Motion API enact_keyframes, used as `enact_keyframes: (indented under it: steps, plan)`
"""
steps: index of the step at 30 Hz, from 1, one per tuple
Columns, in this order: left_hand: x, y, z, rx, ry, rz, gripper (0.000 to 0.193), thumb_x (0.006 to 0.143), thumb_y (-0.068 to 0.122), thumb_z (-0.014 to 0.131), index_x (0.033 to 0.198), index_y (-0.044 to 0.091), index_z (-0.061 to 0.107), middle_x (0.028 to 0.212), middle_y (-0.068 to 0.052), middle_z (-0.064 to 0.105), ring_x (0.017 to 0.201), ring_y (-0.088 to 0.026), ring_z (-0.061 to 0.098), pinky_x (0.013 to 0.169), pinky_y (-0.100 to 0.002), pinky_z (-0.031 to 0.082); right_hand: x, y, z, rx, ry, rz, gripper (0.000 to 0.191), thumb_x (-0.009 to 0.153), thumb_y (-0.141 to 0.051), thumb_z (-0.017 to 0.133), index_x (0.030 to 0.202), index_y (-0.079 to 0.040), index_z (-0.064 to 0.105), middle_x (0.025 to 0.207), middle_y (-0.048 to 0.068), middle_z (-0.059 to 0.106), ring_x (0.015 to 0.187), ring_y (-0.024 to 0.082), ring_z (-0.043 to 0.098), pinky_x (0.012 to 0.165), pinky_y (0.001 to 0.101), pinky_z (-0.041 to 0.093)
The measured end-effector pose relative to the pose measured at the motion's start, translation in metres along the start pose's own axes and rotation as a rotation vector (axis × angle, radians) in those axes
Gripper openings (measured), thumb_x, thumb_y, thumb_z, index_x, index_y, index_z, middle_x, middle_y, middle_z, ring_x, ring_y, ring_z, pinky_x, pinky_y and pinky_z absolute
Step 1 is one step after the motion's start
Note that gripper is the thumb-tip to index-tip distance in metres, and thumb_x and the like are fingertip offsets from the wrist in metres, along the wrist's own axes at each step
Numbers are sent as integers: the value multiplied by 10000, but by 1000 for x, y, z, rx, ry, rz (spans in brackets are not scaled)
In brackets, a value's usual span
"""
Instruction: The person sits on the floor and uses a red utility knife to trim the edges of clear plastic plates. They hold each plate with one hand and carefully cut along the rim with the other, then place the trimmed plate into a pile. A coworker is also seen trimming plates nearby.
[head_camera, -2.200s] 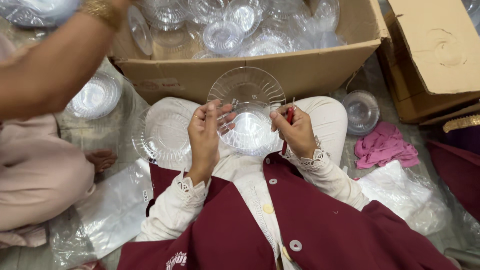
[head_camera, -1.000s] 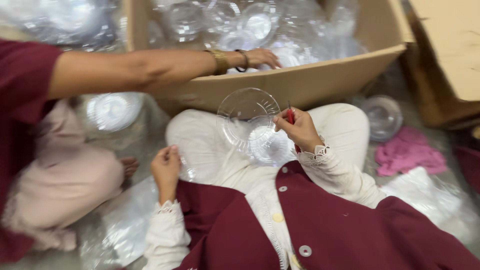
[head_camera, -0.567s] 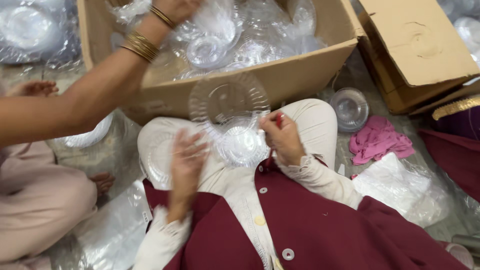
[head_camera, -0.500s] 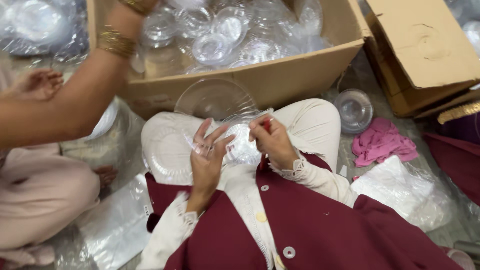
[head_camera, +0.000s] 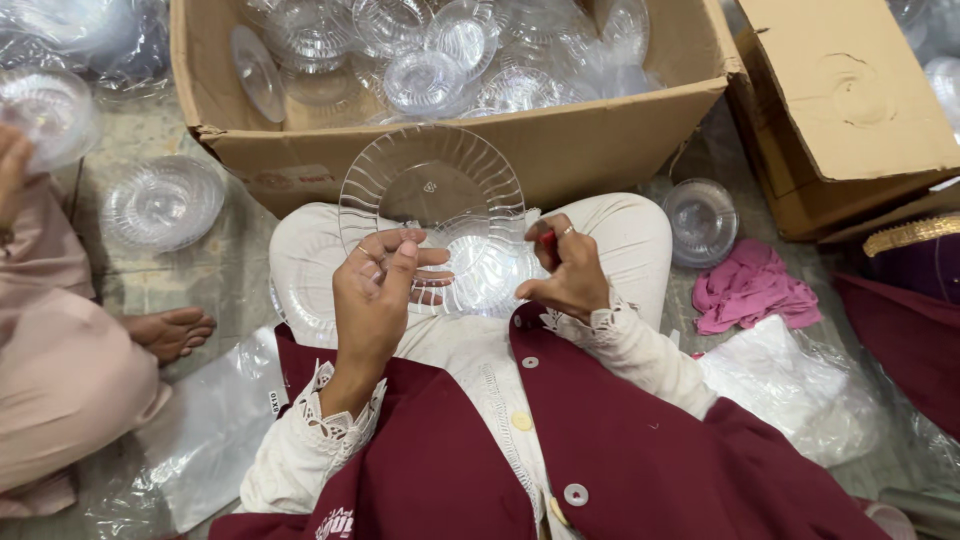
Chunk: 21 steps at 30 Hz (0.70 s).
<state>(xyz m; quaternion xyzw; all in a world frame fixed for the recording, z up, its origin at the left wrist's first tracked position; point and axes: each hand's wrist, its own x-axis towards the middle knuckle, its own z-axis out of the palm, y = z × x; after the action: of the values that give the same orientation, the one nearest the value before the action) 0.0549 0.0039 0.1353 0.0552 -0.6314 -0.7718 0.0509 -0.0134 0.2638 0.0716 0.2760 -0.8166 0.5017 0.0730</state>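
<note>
Centrally, a clear ribbed plastic plate (head_camera: 432, 190) stands tilted over my lap, its far rim near the cardboard box (head_camera: 600, 140). Below it lies a second clear plate (head_camera: 490, 275), between both hands. My left hand (head_camera: 375, 295) curls loosely, fingertips (head_camera: 405, 240) touching the plates' near-left edge, thumb raised. My right hand (head_camera: 572, 270) is closed at their right edge, pinching a small red object (head_camera: 548, 240); whether it also grips a plate, I cannot tell. Farther right lie a clear bowl (head_camera: 700, 220) and pink cloth (head_camera: 750, 290); left, stacked bowls (head_camera: 160, 200).
</note>
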Motion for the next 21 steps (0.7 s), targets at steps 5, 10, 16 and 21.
enact_keyframes:
  steps: [5,10,16,21]
  plan:
    - [-1,5,4,17,-3,21,293,1034,177,551,1176,-73,610,955,-196,772,754,-217,772,598,-283,616,15,9,11,103,-19,67,950,552,-786,856,975,-23,481,633,-61,358,558,46,335,477,226,334]
    - [0,7,0,28,-9,21,278,1032,162,548,1164,-72,621,939,-193,774,743,-217,770,586,-283,622,10,19,24,140,-14,71,924,553,-845,736,923,-39,474,691,-61,417,585,27,356,493,211,335]
    - [7,2,-2,-65,13,-35,260,1026,137,542,1158,-75,614,928,-208,759,704,-224,756,566,-297,614,7,16,27,14,29,-14,938,587,-861,691,977,-28,509,650,-71,424,555,20,373,474,208,346]
    - [6,0,-1,-86,16,-16,264,1035,142,542,1159,-80,613,934,-213,760,708,-224,754,570,-295,612,8,13,28,44,13,46,863,626,-841,679,928,-52,502,618,-62,379,562,41,353,473,231,324]
